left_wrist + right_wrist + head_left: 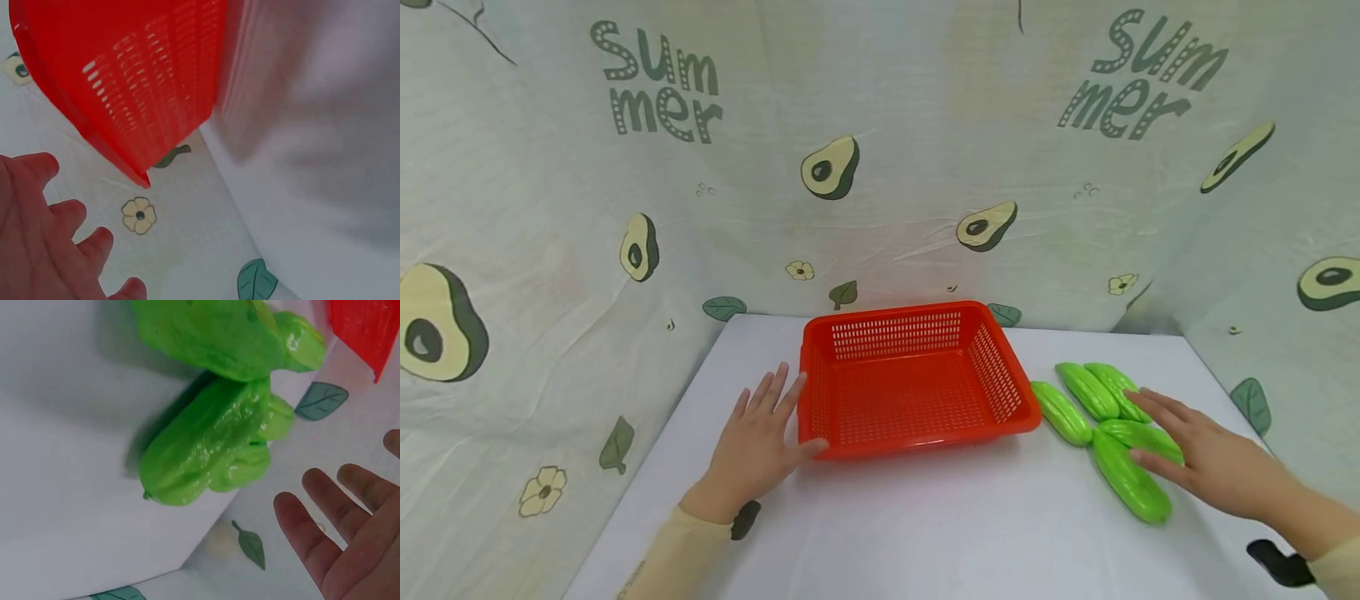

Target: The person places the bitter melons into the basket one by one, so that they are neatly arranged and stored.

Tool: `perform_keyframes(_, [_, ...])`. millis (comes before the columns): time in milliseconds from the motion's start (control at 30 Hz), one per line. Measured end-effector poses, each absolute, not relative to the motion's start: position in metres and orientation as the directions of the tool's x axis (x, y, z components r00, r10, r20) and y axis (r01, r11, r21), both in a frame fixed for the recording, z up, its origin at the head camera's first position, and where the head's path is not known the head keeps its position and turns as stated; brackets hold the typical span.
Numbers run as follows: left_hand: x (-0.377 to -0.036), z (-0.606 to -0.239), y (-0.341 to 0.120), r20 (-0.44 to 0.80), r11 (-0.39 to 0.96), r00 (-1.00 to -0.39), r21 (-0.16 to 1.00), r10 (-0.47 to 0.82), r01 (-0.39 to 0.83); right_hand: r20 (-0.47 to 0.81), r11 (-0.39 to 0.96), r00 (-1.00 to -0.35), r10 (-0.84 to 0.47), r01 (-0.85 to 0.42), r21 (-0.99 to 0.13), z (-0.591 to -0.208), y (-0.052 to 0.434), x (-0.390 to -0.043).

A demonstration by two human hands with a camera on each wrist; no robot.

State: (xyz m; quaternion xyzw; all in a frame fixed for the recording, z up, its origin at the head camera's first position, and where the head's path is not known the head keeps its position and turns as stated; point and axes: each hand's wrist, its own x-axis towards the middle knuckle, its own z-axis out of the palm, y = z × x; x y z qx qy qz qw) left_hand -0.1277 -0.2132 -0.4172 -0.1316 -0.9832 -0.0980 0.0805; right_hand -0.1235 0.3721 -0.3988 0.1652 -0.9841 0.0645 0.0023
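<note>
A red plastic basket (917,447) with slotted walls stands on the white table, and its inside shows bare. My left hand (756,454) is spread at the basket's left side, thumb and fingertips overlapping the rim in the head view. Over on the right lie several glossy green, cucumber-like vegetables (1129,479) in a loose cluster. Above them hovers my right hand (1217,462), fingers extended and thumb apart, holding nothing. The right wrist view shows one bumpy vegetable (200,447) near the fingers (306,540), with a gap between.
White table (910,533) surface runs in front of the basket. A pale cloth (895,100) printed with avocados, leaves and "summer" lettering hangs behind and along both sides. One vegetable (1060,412) lies close to the basket's right edge.
</note>
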Motion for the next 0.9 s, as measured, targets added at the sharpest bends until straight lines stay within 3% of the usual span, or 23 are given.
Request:
perform_keyframes(200, [-0.128,-0.427,-0.197,0.168,0.937,-0.955,0.212,0.244,0.277,-0.046,0.934,-0.952,-0.303,-0.287,-0.212,-0.411,0.357,-0.109])
perform_keyframes(333, [-0.127,-0.430,-0.192,0.151,0.931,-0.960,0.247,0.236,0.268,-0.003,0.920,-0.944,-0.329,-0.319,-0.228,-0.421,0.355,-0.102])
perform_keyframes(900, [-0.127,-0.429,-0.191,0.093,0.950,-0.974,0.218,0.206,0.222,-0.083,0.923,-0.926,-0.368,-0.353,-0.152,-0.442,0.357,-0.099])
